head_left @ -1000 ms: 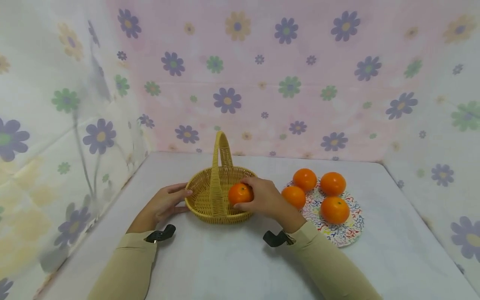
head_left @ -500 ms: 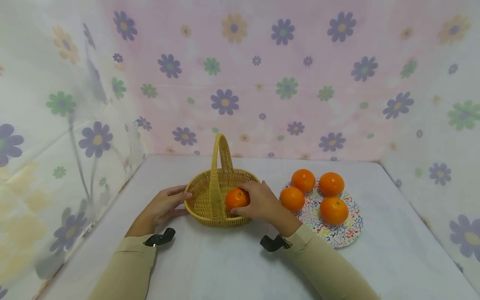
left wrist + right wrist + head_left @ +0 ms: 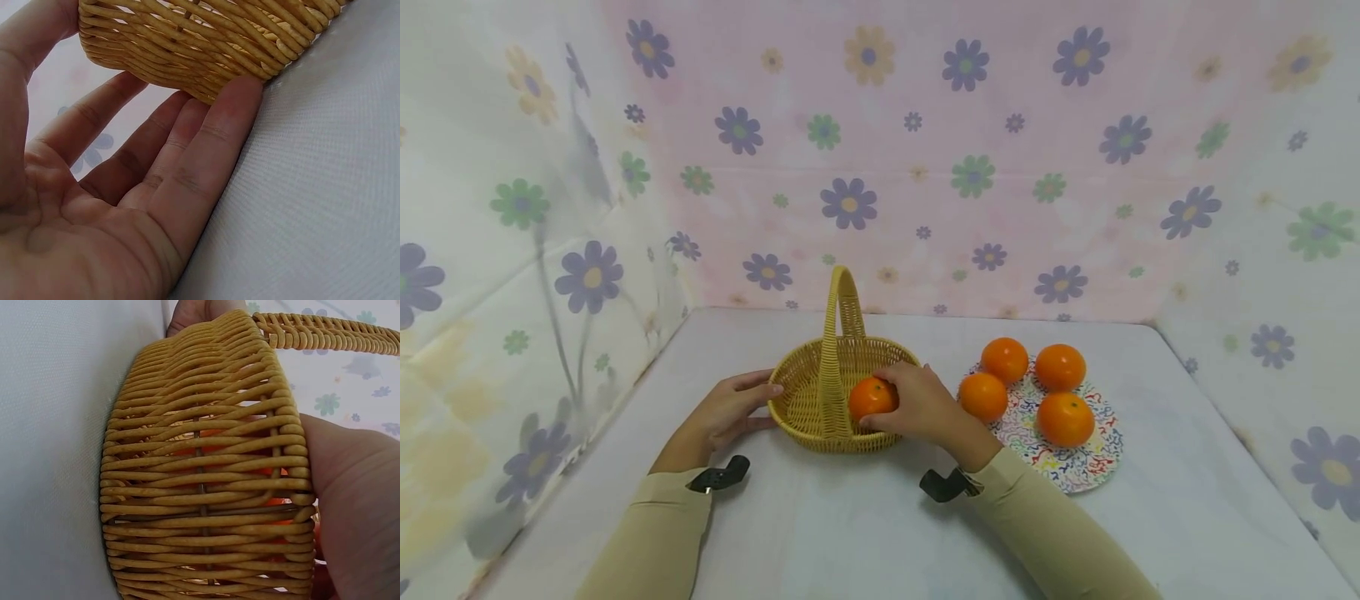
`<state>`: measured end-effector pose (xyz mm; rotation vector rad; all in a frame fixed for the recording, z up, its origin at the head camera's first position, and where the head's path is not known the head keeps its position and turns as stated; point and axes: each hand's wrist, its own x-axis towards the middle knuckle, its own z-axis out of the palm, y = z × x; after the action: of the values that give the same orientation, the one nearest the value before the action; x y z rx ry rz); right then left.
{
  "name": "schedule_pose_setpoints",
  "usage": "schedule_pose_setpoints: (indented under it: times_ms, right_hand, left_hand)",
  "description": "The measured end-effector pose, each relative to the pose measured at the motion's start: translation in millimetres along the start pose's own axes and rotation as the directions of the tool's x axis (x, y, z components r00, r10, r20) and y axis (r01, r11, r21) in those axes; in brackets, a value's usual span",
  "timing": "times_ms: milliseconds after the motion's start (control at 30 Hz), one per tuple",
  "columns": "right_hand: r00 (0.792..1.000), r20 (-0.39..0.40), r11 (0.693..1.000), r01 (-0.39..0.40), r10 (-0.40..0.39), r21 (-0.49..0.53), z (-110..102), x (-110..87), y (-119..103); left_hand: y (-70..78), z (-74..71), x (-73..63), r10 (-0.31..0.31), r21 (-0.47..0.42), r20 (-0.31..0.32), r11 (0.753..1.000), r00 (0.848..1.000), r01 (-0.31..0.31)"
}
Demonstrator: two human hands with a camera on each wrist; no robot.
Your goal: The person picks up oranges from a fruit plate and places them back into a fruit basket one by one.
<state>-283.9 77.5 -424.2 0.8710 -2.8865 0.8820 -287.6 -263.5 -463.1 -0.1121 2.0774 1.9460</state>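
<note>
A yellow wicker basket (image 3: 831,442) with a tall arched handle stands on the white-covered table. At its left end is my left hand (image 3: 730,410), thumb on the rim and fingers against the outer wall; in the left wrist view the fingertips (image 3: 240,94) meet the weave low down. My right hand (image 3: 921,404) reaches over the right rim and holds an orange (image 3: 868,398) low inside the basket, between thumb and fingers. Through the weave (image 3: 206,487), the right wrist view shows only bits of orange colour. The basket's floor beneath the fruit is hidden.
Right of the basket lies a round plate (image 3: 1093,471) with a multicoloured squiggle pattern. Several more oranges (image 3: 1066,419) rest on it, one at its left edge near my right forearm. Flower-printed cloth (image 3: 895,167) closes off the back and both sides.
My right hand has lowered the orange a little, deeper into the basket and slightly leftward, early on; since half a second ago it hardly moves. My left hand stays at the basket.
</note>
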Motion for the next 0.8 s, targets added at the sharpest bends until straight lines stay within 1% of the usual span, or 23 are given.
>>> schedule_pose_setpoints:
  times_ms: [167,433,633,733,800]
  right_hand:
    - [1.0,0.014,1.0,-0.009,0.009,0.022,-0.5,0.3,-0.8]
    - [0.999,0.036,0.997,-0.037,0.034,0.073,-1.5,1.6,0.0]
    - [0.997,0.058,0.992,-0.051,0.045,0.114,-1.0,1.6,-3.3]
    - [0.997,0.063,0.993,-0.055,0.049,0.107,-0.8,0.7,-3.9]
    - [0.997,0.057,0.995,-0.051,0.047,0.083,-1.2,0.2,-3.3]
  left_hand:
    - [0.8,0.9,0.4,0.002,0.005,0.007,1.0,1.0,-0.002]
    - [2.0,1.6,2.8,0.007,0.01,0.001,1.0,1.0,-0.007]
    - [1.5,-0.1,2.4,-0.002,0.008,-0.011,1.0,1.0,0.002]
    - [0.2,-0.4,1.7,-0.003,0.006,-0.012,1.0,1.0,0.004]
    - [-0.3,-0.1,2.4,-0.004,0.003,-0.005,1.0,1.0,0.004]
